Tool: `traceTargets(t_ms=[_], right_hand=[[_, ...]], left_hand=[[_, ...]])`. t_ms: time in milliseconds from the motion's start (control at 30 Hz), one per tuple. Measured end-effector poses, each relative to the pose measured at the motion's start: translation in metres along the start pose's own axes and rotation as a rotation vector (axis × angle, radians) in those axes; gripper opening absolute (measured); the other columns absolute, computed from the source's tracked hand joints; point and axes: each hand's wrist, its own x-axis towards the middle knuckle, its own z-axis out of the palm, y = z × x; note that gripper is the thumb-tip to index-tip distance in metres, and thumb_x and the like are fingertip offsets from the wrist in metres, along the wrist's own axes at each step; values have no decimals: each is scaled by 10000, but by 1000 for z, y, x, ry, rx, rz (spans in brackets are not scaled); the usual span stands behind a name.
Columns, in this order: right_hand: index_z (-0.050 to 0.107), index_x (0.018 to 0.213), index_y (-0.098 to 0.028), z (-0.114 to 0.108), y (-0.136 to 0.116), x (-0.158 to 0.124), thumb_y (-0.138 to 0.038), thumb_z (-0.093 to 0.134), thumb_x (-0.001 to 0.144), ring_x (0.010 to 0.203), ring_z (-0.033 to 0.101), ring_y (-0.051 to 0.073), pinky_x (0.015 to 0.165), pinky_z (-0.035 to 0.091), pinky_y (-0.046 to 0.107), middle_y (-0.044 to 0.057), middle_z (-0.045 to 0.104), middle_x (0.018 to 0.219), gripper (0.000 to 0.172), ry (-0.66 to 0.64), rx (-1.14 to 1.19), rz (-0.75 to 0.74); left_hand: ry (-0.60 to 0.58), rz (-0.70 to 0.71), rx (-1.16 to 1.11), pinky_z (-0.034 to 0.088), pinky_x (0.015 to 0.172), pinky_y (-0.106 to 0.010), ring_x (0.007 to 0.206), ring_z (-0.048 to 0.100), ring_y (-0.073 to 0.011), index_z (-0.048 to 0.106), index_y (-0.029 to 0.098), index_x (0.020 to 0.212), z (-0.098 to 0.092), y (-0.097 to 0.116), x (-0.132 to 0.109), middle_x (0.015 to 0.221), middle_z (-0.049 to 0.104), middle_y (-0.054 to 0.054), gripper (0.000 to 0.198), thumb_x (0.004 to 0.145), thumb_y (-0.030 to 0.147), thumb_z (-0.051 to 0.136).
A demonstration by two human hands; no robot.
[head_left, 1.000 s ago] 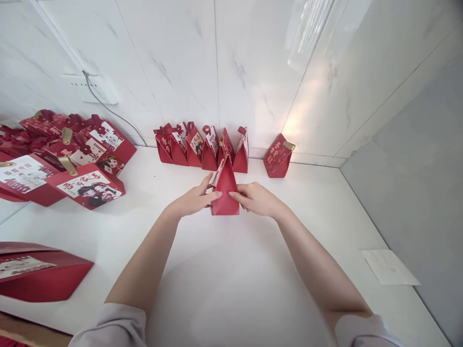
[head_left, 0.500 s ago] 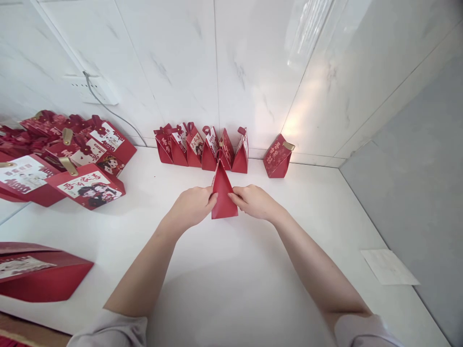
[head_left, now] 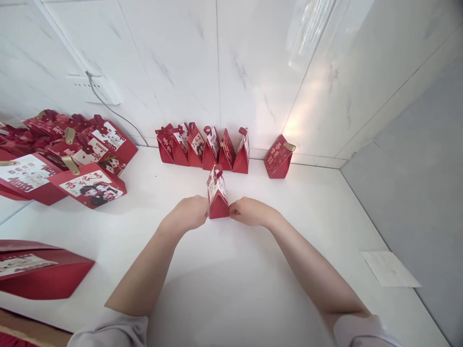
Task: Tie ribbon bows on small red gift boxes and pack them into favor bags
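1. White marble-look wall tiles (head_left: 188, 62) behind, white tabletop (head_left: 217, 270) below!
2. Centre stage, one red gift box (head_left: 219, 200) stands upright on it.
3. Left hand (head_left: 191, 212) and right hand (head_left: 252, 211) curl at its sides; pinching or not, I can't tell.

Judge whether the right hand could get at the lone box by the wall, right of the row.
Probably yes: no other box stands between the right hand and the lone box, though the hand is beside another box.

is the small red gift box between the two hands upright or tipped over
Upright: the red gift box has its flat base down on the white tabletop, peaked top and ribbon loop uppermost.
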Motion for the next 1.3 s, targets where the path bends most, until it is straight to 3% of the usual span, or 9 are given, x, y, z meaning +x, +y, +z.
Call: traceTargets(t_ms=[100, 200, 267, 333, 433, 633, 900, 1100, 1300], right_hand=[[643, 654, -194, 7, 15, 6, -157, 585, 754, 726, 661, 210, 596, 424, 268, 75, 719, 811, 122, -71, 71, 55], [616, 577, -188, 11, 35, 16, -150, 596, 731, 601, 653, 186, 553, 462, 267, 60, 706, 666, 159, -139, 224, 99], [614, 613, -176, 14, 50, 25, -183, 572, 770, 540, 651, 159, 547, 502, 253, 41, 696, 602, 162, -173, 374, 109], [588, 692, -165, 17, 64, 33, -235, 506, 843, 510, 650, 147, 520, 519, 244, 46, 697, 603, 186, -135, 525, 114], [534, 755, -170, 22, 80, 40, -292, 445, 911, 506, 651, 130, 503, 525, 232, 56, 705, 645, 217, -32, 698, 111], [535, 751, -167, 33, 85, 46, -312, 521, 909, 450, 632, 115, 425, 477, 198, 7, 652, 581, 215, 41, 845, 111], [543, 757, -166, 38, 87, 45, -327, 534, 926, 428, 626, 112, 399, 464, 194, 4, 647, 566, 234, 79, 898, 128], [555, 757, -166, 39, 90, 46, -384, 583, 906, 442, 626, 113, 407, 471, 194, 14, 657, 581, 266, 73, 895, 116], [573, 766, -161, 42, 90, 42, -343, 576, 906, 461, 626, 106, 418, 464, 189, 15, 651, 585, 229, 102, 902, 112]], left_hand=[[62, -78, -100, 451, 671, -357, 769, 647, -266, 677, 185, 891, -5, -6, -5, 880, 682, -116, 330, 912, 282, 362], [275, -79, -294, 480, 855, -431, 1047, 628, -315, 592, 212, 1218, -14, -4, -11, 1168, 656, -138, 498, 964, 515, 290], [429, 27, -407, 396, 1057, -460, 1350, 428, -331, 336, 243, 1469, -17, 0, -11, 1493, 425, -137, 722, 882, 648, 447], [500, 178, -486, 246, 1186, -452, 1492, 167, -315, 77, 259, 1551, -16, 4, -5, 1631, 132, -107, 1025, 778, 667, 613], [467, 359, -626, 164, 1223, -440, 1517, 58, -292, -59, 271, 1552, -5, 2, 12, 1645, -5, -96, 1175, 731, 630, 701], [377, 478, -783, 184, 1211, -476, 1516, 76, -291, -148, 278, 1537, 25, -9, 43, 1632, 53, -135, 1306, 668, 610, 769], [297, 594, -849, 157, 1208, -498, 1516, 69, -285, -171, 313, 1526, 25, -9, 54, 1626, 91, -95, 1379, 590, 704, 762], [329, 365, -726, 279, 1168, -499, 1449, 255, -365, -24, 287, 1558, 20, 2, 22, 1565, 220, -158, 1385, 528, 615, 841], [198, 197, -586, 335, 1140, -491, 1369, 396, -372, 78, 306, 1559, 2, -1, -66, 1550, 301, -139, 1290, 553, 564, 842]])
